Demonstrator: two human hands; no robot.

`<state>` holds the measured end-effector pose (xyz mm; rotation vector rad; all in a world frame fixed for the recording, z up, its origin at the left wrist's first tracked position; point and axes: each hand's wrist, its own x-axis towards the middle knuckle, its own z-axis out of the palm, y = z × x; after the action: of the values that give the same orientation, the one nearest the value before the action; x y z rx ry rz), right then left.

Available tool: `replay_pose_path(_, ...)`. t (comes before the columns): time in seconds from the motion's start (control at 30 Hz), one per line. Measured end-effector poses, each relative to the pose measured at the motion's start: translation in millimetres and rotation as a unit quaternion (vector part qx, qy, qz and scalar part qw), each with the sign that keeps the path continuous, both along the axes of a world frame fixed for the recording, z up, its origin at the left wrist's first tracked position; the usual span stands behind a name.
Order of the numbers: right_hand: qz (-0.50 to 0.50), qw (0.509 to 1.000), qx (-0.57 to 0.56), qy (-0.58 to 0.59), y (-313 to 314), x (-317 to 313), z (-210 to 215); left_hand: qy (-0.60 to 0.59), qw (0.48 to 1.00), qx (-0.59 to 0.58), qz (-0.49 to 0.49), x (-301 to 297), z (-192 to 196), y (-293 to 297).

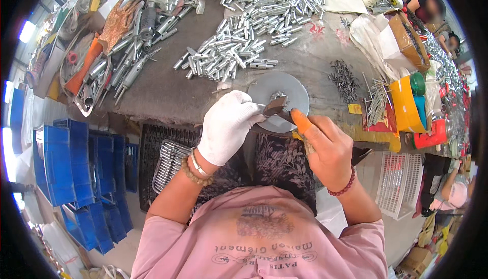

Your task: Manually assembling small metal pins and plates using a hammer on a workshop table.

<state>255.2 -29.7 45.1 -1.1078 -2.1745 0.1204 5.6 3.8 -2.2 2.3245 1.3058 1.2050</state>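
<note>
Pinching a small dark metal piece (275, 106) at the table's (168, 91) near edge, the gloved left hand (226, 126) grips one end while the right hand (325, 147), an orange cot on its forefinger, closes on the other. It sits just over a round grey metal disc (292, 88). The piece looks stiff, light and likely slick, so a firm fingertip hold at its ends seems wisest. Silvery tubes (244, 45) lie heaped beyond.

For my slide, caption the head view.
Gloved left hand and bare right hand work a small metal part over a round disc.
</note>
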Motion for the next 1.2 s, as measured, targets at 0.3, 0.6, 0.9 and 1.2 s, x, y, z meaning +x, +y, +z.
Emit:
replay_pose_path(0.3, -0.05, 0.988, -0.148, 0.02, 40, 16, 6, 0.09, 0.995, -0.04, -0.014, -2, 14, -1)
replay_pose_path(0.6, -0.046, 0.992, -0.104, -0.056, 20, 6, 0, 0.073, 0.996, 0.0, -0.047, -7, 8, 3)
replay_pose_path(0.9, -0.014, 0.993, -0.11, -0.051, 26, 11, -6, 0.098, 0.995, -0.01, -0.035, -7, 9, 3)
replay_pose_path(1.2, 0.062, 0.994, -0.082, -0.043, 36, 18, -5, 0.095, 0.995, 0.002, -0.031, -6, 10, 2)
